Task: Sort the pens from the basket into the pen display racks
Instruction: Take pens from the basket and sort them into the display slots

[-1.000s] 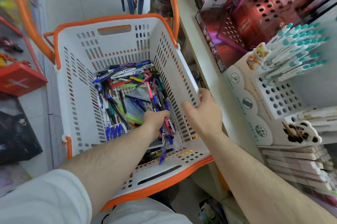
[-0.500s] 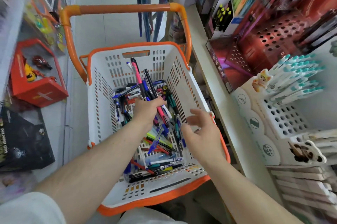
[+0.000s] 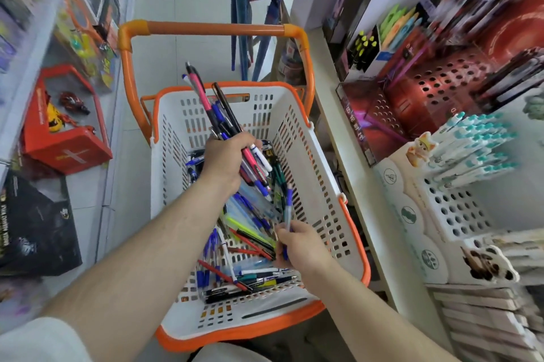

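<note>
My left hand point(image 3: 226, 160) has its fingers clenched around a bundle of pens point(image 3: 219, 118), lifted above the white basket point(image 3: 309, 173). My right hand point(image 3: 300, 245) pinches one blue pen point(image 3: 288, 204) over the loose pens point(image 3: 250, 247) left inside. The orange handle point(image 3: 216, 28) arches ahead; white pen racks point(image 3: 454, 205) stand on the shelf to my right, a red box point(image 3: 63, 141) to my left.

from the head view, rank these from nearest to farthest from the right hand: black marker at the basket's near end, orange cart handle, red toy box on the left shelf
1. black marker: lying in the basket's near end, just left of and below the right hand.
2. orange cart handle: beyond the basket's far rim, well ahead.
3. red toy box: across the aisle on the left shelf; roughly as far as the handle, too close to call.
</note>
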A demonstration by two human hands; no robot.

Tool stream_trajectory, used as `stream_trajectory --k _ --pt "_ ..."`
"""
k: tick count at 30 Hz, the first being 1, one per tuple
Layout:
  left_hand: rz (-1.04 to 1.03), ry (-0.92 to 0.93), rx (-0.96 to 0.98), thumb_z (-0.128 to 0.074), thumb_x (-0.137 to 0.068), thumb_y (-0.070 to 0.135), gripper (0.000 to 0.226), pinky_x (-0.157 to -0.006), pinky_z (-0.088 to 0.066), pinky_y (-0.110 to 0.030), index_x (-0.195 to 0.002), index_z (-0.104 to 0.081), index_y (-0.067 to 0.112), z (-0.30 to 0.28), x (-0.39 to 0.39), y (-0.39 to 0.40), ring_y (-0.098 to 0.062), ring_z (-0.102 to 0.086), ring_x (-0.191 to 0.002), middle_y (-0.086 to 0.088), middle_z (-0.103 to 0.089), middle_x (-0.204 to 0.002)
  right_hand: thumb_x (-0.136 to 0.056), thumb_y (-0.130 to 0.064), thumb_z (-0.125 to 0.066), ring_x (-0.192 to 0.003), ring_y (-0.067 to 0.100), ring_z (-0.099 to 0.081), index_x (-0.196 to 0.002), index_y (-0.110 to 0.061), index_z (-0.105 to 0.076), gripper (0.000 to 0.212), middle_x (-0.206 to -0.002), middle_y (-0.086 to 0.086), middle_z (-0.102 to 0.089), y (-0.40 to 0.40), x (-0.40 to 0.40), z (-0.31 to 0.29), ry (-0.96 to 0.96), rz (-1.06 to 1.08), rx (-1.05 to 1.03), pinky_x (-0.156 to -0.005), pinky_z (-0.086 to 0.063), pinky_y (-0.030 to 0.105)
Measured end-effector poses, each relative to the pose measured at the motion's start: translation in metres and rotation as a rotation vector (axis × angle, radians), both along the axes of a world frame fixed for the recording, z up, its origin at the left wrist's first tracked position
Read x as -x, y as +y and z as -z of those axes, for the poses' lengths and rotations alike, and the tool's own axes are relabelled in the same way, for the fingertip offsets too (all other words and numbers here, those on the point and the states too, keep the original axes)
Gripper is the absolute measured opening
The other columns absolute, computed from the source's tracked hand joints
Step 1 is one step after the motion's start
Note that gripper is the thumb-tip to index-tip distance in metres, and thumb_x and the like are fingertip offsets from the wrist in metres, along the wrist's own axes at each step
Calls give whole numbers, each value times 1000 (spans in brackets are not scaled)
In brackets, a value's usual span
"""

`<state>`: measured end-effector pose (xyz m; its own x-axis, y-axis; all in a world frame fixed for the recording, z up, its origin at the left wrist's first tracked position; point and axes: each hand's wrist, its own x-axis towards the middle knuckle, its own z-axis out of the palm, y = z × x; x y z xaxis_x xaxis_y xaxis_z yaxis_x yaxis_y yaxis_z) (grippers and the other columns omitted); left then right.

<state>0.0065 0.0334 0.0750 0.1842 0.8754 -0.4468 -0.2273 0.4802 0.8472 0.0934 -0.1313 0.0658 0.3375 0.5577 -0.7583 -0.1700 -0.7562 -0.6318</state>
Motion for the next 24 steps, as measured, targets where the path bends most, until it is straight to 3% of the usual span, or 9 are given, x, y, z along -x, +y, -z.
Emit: stream_trajectory --k 3,5,7,9,12,16,18,21,24 --pt "187 65 -65 -71 -66 1 11 -58 -52 -37 -68 -61 6 -10 8 5 -28 -60 -57 -14 -59 -64 -104 -19 -43 -69 15 -46 -108 -17 -61 19 -76 1 -50 -4 -7 2 -192 165 -101 -68 -43 36" --pt "344 95 -75 -71 -73 -2 13 -61 -51 -33 -66 -65 7 -10 5 -9 -25 -61 -58 -11 -63 -62 -101 -17 -42 -79 15 -47 -119 -21 -60 26 -85 -5 -52 1 -9 -5 -219 169 -233 -75 -41 35" --pt "433 77 -61 -69 -84 -3 12 -60 -53 -28 -77 -70 6 -11 -1 -28 -22 -69 -65 -8 -71 -68 -100 -14 -43 -73 20 -53 -120 -25 -62 30 -83 -6 -61 6 -7 -16 -286 58 -344 -68 -47 36" --pt "453 25 -27 -67 -88 0 7 -57 -55 -25 -89 -72 4 -13 -6 -46 -21 -73 -73 -8 -75 -78 -102 -16 -44 -76 19 -63 -110 -27 -65 25 -86 -5 -68 8 -3 -27 -459 -97 -397 -70 -55 37" --pt "399 -12 -16 -68 -87 -2 11 -62 -55 -27 -83 -69 9 -12 -9 -59 -18 -70 -69 -1 -73 -70 -102 -19 -45 -78 14 -65 -114 -22 -62 21 -89 -4 -68 6 0 -30 -703 -277 -397 -72 -57 32" --pt "388 27 -44 -72 -81 -8 11 -66 -55 -30 -81 -68 3 -15 -7 -64 -21 -70 -71 -2 -72 -70 -97 -19 -48 -77 19 -63 -129 -21 -52 32 -90 -2 -64 2 -1 -39 -943 -551 -314 -71 -58 41" --pt "380 70 -66 -72 -77 -11 12 -61 -54 -30 -80 -67 0 -17 -5 -64 -21 -69 -67 -5 -70 -68 -93 -21 -53 -84 21 -59 -122 -21 -57 30 -93 -2 -57 0 -1 -56 -906 -585 -305 -76 -56 38" --pt "427 156 -130 -75 -76 -7 17 -73 -56 -31 -90 -70 2 -13 2 -63 -25 -72 -81 -10 -75 -84 -90 -18 -60 -103 25 -62 -128 -10 -61 39 -108 8 -66 9 -13 -81 -645 -249 -344 -82 -53 33" --pt "564 257 -185 -80 -73 3 28 -74 -54 -32 -96 -67 11 -10 6 -68 -21 -71 -81 -5 -73 -85 -91 -31 -67 -102 7 -62 -134 -16 -57 47 -121 -4 -64 32 -20 -94 -393 -11 -381 -68 -44 15"
